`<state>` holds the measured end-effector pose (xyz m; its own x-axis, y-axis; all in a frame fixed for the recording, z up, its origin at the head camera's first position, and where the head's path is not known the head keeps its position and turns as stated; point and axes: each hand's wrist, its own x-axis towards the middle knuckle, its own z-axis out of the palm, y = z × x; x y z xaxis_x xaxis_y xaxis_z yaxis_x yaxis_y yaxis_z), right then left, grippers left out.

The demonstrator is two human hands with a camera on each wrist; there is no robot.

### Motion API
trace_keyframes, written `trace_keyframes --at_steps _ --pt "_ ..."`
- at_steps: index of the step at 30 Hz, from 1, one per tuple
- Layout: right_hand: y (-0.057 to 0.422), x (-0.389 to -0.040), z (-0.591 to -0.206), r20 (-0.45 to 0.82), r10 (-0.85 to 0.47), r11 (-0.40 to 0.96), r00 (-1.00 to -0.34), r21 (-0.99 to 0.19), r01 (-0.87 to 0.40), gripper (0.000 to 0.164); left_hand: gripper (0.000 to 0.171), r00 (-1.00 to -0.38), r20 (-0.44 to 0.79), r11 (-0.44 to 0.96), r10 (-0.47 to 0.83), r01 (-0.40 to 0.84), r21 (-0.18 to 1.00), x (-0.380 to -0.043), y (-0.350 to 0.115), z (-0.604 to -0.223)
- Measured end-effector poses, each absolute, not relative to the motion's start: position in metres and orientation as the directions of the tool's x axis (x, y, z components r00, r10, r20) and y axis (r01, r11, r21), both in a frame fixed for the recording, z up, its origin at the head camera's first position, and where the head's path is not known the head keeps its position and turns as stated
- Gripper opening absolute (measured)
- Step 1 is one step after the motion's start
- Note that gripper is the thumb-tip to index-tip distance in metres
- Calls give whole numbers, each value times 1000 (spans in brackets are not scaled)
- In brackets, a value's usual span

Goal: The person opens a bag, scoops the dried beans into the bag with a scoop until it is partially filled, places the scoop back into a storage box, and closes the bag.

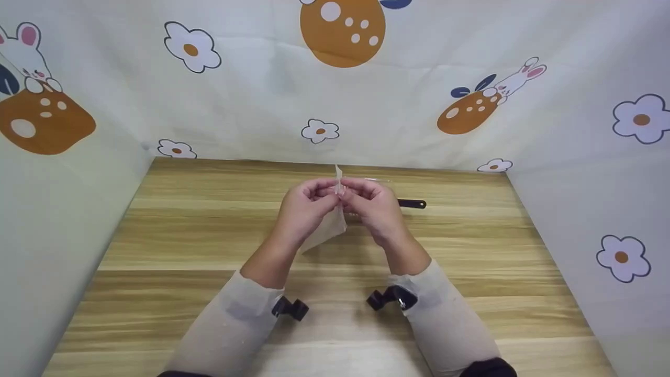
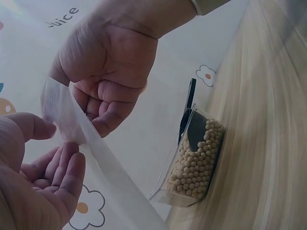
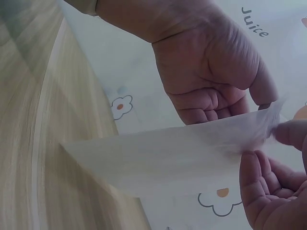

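Observation:
A thin, translucent frosted bag point(image 1: 327, 233) hangs between my two hands above the table, its lower part slanting toward the left. At its upper end, my left hand point(image 1: 303, 207) pinches the bag with thumb and fingers. My right hand point(image 1: 377, 207) pinches the same end from the other side, fingertips close to the left ones. A finely ridged strip point(image 2: 50, 103) runs across that end in the left wrist view. The sheet of the bag point(image 3: 158, 155) spreads out below the hands in the right wrist view. No contents show inside it.
Behind my right hand stands a clear plastic box point(image 2: 165, 197) of round beige beans point(image 2: 192, 175), with a black scoop point(image 2: 195, 132) in it. The scoop's handle point(image 1: 412, 203) juts right. Patterned cloth point(image 1: 251, 104) walls the wooden table point(image 1: 172, 220) at the back and sides.

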<state>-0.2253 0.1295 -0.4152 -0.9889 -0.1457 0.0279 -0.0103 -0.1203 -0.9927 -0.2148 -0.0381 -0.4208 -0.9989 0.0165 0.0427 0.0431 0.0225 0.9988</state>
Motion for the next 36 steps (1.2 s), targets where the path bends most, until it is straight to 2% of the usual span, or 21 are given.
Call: trace_keyframes --at_steps 6,17,36 --pt "128 -225 -416 41 -148 -95 -988 -995 -27 31 29 -997 73 51 4 73 996 -214 -36 -421" --pt "127 -224 -415 3 -122 -18 -992 -1000 0 34 32 -1000 10 72 -15 9 997 -215 -37 -421" --pt "131 -229 -419 -42 -148 -4 -988 -999 43 39 30 -999 -45 -53 14 -45 998 -222 -38 -428"
